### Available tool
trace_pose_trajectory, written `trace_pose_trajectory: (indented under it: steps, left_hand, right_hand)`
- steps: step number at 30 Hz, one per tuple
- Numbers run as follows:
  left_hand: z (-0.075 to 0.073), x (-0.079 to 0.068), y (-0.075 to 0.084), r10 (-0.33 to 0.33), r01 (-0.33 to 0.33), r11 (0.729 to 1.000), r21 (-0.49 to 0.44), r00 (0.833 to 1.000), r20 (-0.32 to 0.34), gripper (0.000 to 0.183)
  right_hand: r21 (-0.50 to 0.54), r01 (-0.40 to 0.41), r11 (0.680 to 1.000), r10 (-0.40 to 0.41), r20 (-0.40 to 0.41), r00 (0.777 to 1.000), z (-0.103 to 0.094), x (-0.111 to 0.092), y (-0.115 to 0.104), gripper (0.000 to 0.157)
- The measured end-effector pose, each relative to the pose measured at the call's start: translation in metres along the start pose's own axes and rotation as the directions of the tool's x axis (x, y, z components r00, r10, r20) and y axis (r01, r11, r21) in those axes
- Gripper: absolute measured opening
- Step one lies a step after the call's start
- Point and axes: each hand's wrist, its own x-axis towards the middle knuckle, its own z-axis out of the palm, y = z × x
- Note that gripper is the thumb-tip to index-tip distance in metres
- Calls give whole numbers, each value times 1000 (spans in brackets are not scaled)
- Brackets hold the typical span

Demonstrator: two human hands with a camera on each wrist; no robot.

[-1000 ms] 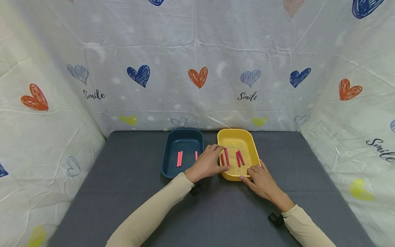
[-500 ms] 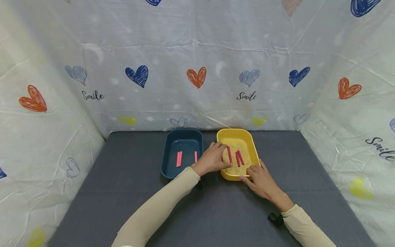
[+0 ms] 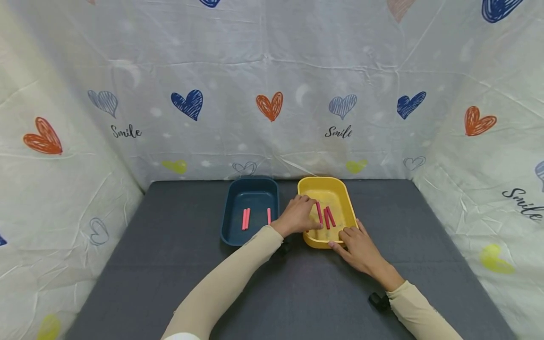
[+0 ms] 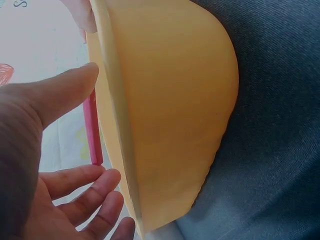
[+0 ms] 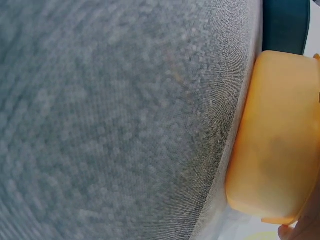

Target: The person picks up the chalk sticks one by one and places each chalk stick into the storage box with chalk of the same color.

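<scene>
My left hand [image 3: 297, 217] reaches over the left side of the yellow tray [image 3: 325, 192] and pinches a dark pink stick [image 3: 319, 212] lengthwise, thumb at its near end and fingertip at its far end. In the left wrist view this stick [image 4: 93, 131] spans from thumb to finger by the tray's rim. Two more dark pink sticks [image 3: 328, 217] lie side by side just right of it; another is mostly hidden behind the hand. My right hand [image 3: 358, 248] grips the tray's near right corner, thumb on the front wall and fingers curled over the rim.
A dark blue tray [image 3: 250, 199] stands to the left, holding a pair of light pink sticks [image 3: 246, 219] and a single light pink stick [image 3: 269, 216] partly behind my left forearm. A grey cloth [image 3: 170, 226] covers the table, with a patterned curtain [image 3: 229, 132] behind.
My left hand has moved right with the dark pink stick, bringing it close to the pair in the yellow tray. My right hand has stayed on the corner.
</scene>
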Motion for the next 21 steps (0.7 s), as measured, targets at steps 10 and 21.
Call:
trace_pose_trajectory:
  steps: [10,21]
  left_hand:
    - [9,17,-1,-11,11,997,77,1000,-3,76]
    - [12,25,5,-14,6,982,189,999,41,72]
  right_hand:
    - [-1,-10,1000,10,11,1000,0,-1,1,33]
    - [1,-4,1000,4,13,1000,-1,1,0,34]
